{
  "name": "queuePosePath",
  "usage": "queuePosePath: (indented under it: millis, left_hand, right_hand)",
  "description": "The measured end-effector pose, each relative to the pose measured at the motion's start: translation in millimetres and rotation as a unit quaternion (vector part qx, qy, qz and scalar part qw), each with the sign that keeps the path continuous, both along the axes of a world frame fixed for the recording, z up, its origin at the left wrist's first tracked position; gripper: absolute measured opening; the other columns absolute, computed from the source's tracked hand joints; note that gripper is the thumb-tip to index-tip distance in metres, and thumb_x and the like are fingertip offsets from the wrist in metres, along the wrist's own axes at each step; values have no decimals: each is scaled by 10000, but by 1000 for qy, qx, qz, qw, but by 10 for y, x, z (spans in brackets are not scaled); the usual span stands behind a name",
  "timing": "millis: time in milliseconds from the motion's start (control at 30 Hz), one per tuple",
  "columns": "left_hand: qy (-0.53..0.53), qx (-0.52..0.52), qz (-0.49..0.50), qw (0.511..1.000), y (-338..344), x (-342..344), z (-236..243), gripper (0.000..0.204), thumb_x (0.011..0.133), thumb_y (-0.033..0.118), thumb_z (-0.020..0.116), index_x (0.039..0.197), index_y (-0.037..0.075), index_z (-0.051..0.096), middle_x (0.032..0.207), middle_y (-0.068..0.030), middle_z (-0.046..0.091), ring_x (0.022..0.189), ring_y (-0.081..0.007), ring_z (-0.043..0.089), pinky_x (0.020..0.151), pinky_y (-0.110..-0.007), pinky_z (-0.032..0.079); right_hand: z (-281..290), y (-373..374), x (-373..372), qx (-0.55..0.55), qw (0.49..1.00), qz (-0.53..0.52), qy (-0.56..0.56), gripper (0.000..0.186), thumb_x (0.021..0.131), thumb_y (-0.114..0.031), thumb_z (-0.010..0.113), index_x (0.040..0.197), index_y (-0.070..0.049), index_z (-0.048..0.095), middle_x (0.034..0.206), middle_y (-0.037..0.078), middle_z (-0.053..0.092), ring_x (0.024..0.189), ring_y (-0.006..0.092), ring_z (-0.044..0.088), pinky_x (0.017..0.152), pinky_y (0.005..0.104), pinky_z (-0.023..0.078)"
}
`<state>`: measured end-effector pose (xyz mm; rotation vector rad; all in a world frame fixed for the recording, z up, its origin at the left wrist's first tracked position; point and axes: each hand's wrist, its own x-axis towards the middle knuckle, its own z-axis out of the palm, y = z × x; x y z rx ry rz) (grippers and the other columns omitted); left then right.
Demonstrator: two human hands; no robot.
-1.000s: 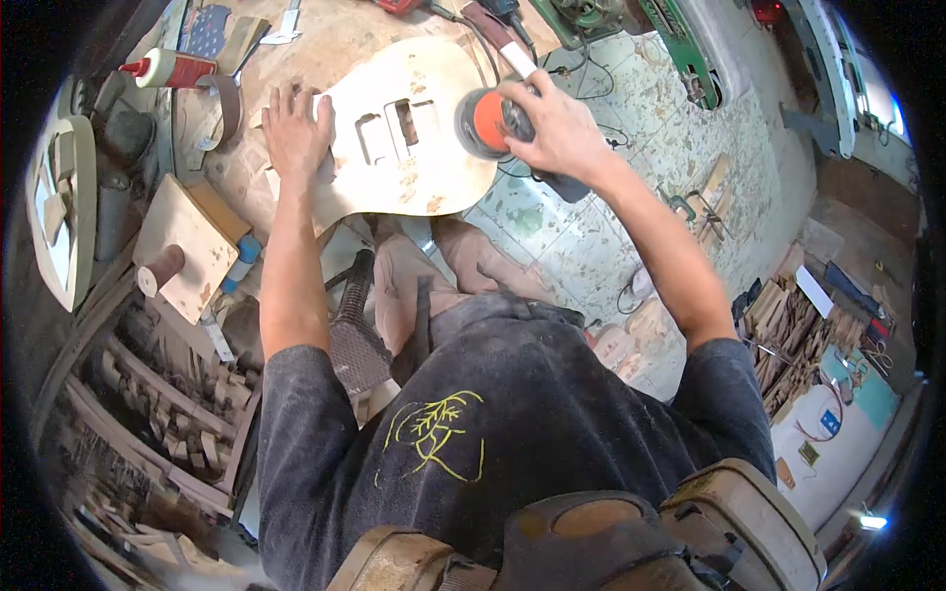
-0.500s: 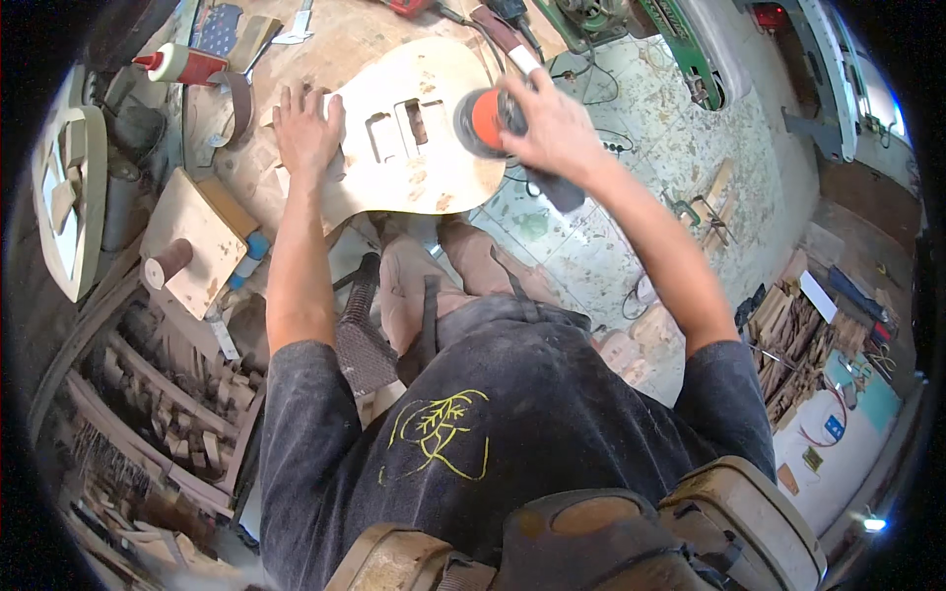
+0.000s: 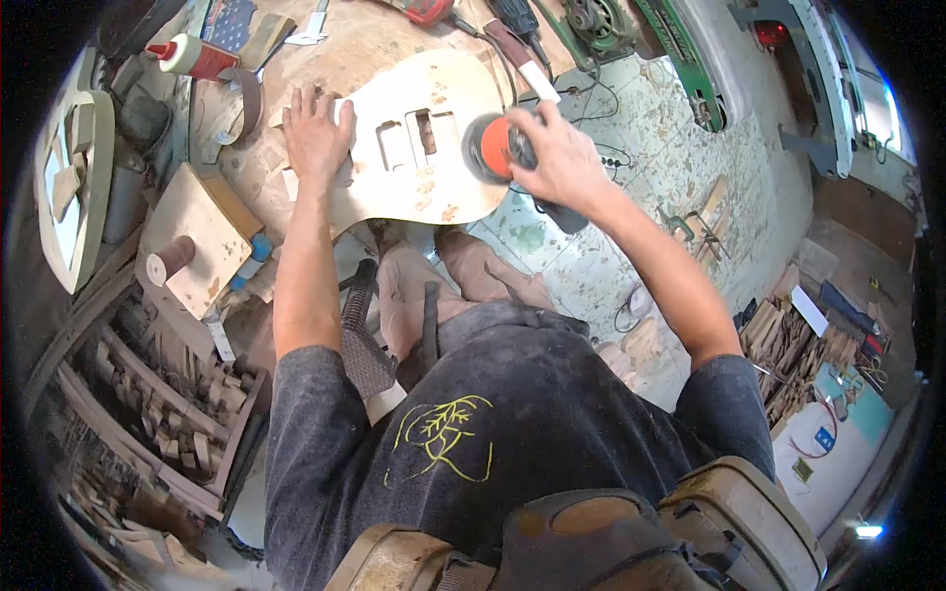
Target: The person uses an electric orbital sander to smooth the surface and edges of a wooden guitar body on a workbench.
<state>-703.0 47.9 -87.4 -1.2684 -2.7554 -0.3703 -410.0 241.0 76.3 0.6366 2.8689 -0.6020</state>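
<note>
A pale wooden guitar body (image 3: 443, 87) lies flat on the workbench, with rectangular cavities cut through its middle. My left hand (image 3: 317, 140) presses down at its left end, fingers spread. My right hand (image 3: 564, 163) wraps round an orange and black power sander (image 3: 495, 148). The sander's round pad sits against the right end of the guitar body and overhangs the edge slightly. Its underside is hidden.
On the bench are a glue bottle (image 3: 193, 56) with a red cap, a curled sanding strip (image 3: 246, 106), a caliper (image 3: 313, 28) and a red power tool (image 3: 426, 10). Green machinery (image 3: 680, 59) stands far right. Wood offcuts (image 3: 803, 330) lie on the right.
The sander and my right hand have moved a little toward me along the guitar body's right end. My left hand stays on the wood. The whole view has shifted slightly.
</note>
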Motion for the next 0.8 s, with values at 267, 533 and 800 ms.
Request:
queuePosePath:
  millis: [267,533,800]
  left_hand:
    - [-8,8,-2,1000,5,-4,-14,459,981,483,532,1245,145,696,1505,-111,512,1467,-331,374,1220,-512,254]
    - [-4,13,-7,1000,31,13,9,468,980,484,537,1246,133,694,1503,-108,514,1466,-328,378,1214,-516,267]
    - [5,23,0,1000,26,2,5,460,977,475,542,1248,136,696,1511,-117,509,1461,-334,383,1210,-518,270]
  right_hand:
    - [-97,343,-329,28,994,-93,41,644,777,-298,740,1357,-171,493,1296,240,512,1034,495,649,902,541,543]
    - [-63,345,-101,18,994,-106,6,642,783,-284,761,1362,-161,513,1210,235,530,1047,468,650,891,529,549]
    - [-8,-198,136,30,999,-14,24,615,759,-233,800,1314,-201,536,1143,198,517,940,395,657,769,489,581]
